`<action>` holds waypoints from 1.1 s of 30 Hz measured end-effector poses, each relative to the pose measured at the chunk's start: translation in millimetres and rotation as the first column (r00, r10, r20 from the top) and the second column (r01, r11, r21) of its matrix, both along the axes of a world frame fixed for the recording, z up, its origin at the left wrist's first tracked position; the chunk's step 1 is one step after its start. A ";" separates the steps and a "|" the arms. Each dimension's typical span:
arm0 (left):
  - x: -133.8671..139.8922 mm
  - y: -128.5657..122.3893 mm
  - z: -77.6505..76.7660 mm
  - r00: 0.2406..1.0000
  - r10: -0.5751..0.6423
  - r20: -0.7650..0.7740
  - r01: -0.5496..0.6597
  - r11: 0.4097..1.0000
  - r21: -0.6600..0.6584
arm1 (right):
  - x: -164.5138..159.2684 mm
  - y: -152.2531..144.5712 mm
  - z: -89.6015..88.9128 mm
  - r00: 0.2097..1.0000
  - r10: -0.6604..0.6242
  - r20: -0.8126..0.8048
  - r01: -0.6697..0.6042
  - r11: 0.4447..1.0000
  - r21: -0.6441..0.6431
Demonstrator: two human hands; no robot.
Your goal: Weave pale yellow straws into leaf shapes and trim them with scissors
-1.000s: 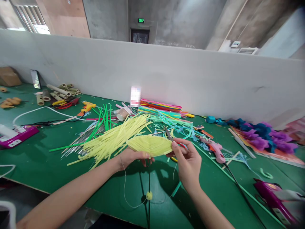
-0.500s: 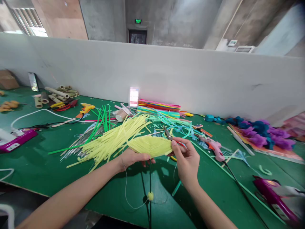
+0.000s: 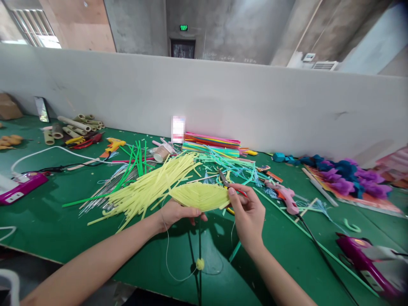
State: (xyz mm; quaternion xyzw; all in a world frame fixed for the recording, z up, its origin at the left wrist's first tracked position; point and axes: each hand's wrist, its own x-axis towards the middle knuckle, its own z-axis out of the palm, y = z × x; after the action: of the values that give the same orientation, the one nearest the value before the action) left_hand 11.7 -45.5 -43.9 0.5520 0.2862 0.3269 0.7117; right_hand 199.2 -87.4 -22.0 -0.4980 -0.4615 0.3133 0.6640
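A pale yellow leaf made of pipe cleaners (image 3: 200, 197) is held up over the table, its ribs meeting along a centre line. My left hand (image 3: 178, 213) is closed on its lower left part, thumb on the near side. With thumb and fingers, my right hand (image 3: 250, 212) pinches the leaf's right tip. A dark thin stem (image 3: 200, 240) runs down below the leaf, with a small yellow bobble (image 3: 200, 264) and a loose fine thread around it. Just behind my right hand is a cutting tool (image 3: 224, 178) with grey jaws and red handles, partly hidden.
Loose yellow pipe cleaners (image 3: 149, 185) lie left of the leaf. Coloured bundles (image 3: 212, 142) rest by the white partition (image 3: 204, 93). A pink glue gun (image 3: 288, 200) is at right, a yellow one (image 3: 114, 145) at left. Purple power strips (image 3: 24, 187) stand on both sides.
The view has shifted very slightly. Both hands keep their hold on the leaf, which looks tilted a touch differently.
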 end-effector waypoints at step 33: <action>10.0 -6.1 -1.5 0.981 -0.163 -0.104 0.154 0.984 -0.089 | 19.1 -3.2 -18.5 0.990 0.137 0.038 -0.126 0.967 -0.221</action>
State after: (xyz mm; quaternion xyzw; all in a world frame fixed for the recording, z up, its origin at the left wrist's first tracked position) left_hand 21.6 -51.6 -45.3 0.5614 0.2933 0.2262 0.7400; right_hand 218.3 -90.6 -40.5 -0.5442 -0.4736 0.3922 0.5707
